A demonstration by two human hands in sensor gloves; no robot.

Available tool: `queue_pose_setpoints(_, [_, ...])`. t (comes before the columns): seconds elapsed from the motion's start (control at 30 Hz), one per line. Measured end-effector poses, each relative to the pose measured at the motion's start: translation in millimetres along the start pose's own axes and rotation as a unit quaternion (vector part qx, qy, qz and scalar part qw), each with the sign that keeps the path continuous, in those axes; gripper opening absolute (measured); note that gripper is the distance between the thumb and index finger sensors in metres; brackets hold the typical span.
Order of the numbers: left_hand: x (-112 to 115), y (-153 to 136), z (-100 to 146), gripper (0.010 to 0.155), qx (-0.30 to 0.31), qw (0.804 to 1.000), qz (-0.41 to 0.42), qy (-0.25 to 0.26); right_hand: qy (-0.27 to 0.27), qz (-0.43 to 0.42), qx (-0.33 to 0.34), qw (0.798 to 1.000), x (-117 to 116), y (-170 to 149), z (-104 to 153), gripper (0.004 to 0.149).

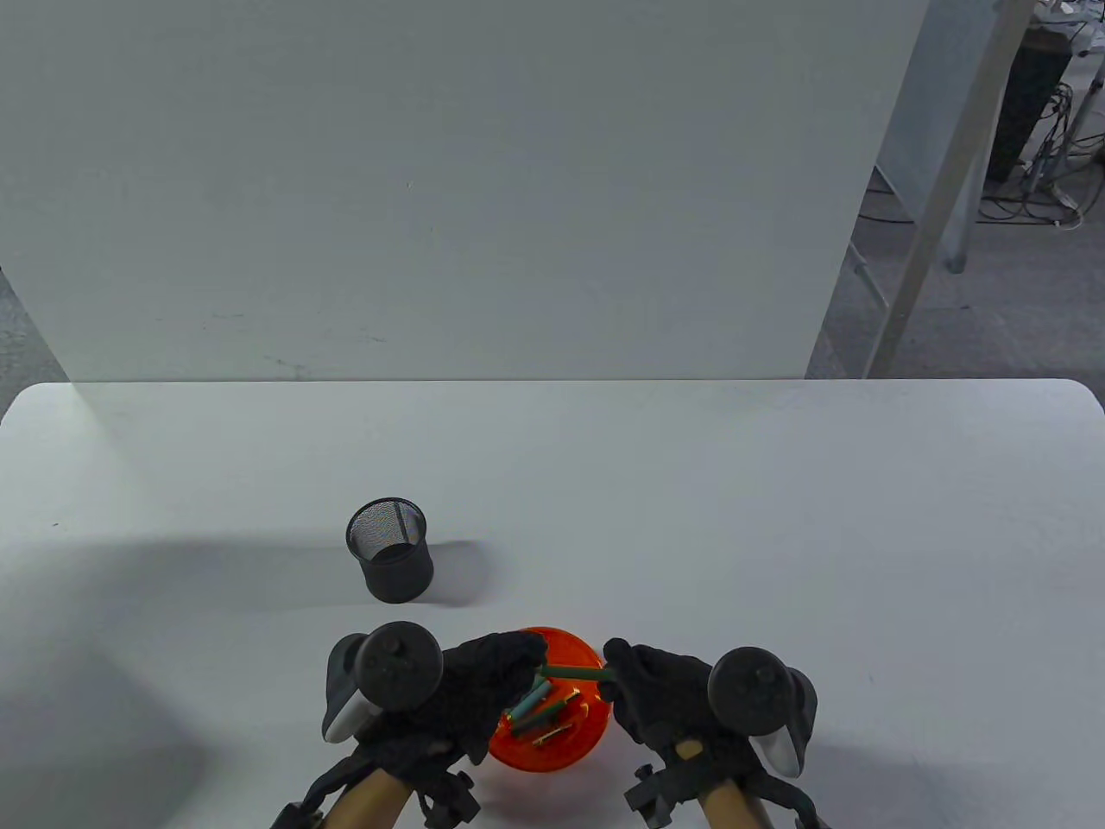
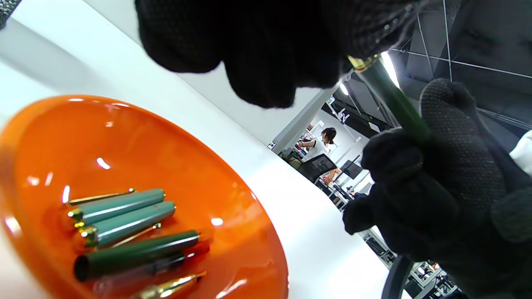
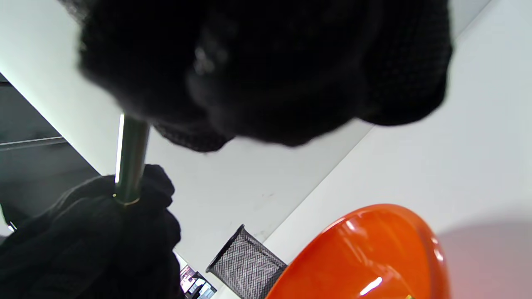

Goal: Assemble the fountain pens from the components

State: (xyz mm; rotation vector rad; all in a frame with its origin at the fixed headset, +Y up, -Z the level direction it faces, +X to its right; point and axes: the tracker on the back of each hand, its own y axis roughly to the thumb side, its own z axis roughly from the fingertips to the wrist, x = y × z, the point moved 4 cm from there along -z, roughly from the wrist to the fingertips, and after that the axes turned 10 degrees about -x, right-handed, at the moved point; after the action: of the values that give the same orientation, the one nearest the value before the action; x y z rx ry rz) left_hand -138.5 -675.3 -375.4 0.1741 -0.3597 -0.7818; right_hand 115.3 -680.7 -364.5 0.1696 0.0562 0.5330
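Observation:
An orange bowl (image 1: 577, 646) near the table's front edge holds several pen parts: light green caps (image 2: 120, 204), a dark green barrel (image 2: 133, 253) and gold nib pieces (image 2: 170, 286). Both hands hold one dark green pen barrel (image 1: 571, 672) level above the bowl. My left hand (image 1: 505, 661) grips its left end, where a gold ring (image 2: 362, 62) shows. My right hand (image 1: 615, 669) grips its right end. The barrel also shows in the left wrist view (image 2: 392, 99) and the right wrist view (image 3: 131, 158). What the left fingers hold at the joint is hidden.
A black mesh pen cup (image 1: 389, 549) stands upright behind and left of the bowl; it also shows in the right wrist view (image 3: 245, 263). A white panel (image 1: 432, 173) rises behind the table's far edge.

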Motion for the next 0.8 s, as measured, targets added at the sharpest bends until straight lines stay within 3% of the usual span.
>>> queue_pose_setpoints(0.1, [1, -2, -1, 0.047, -0.007, 1.000, -0.009, 0.001, 0.037, -0.030, -0.002, 0.999, -6, -2, -1, 0.071])
queue_pose_setpoints(0.27, [0, -8, -2, 0.047, -0.020, 1.000, 0.007, 0.000, 0.074, -0.009, 0.033, 0.997, -13, 7, -2, 0.068])
queue_pose_setpoints(0.47, [-1, -6, -1, 0.048, -0.016, 1.000, 0.011, -0.003, 0.032, 0.014, 0.044, 0.998, -9, 13, 0, 0.048])
queue_pose_setpoints(0.73, [-1, 1, 2, 0.048, 0.000, 1.000, 0.004, 0.012, 0.034, -0.029, 0.010, 0.999, -4, 6, -3, 0.048])
queue_pose_setpoints(0.8, [-6, -7, 1, 0.057, -0.043, 0.998, 0.000, 0.045, 0.007, -0.020, 0.003, 1.000, 7, 6, -3, 0.047])
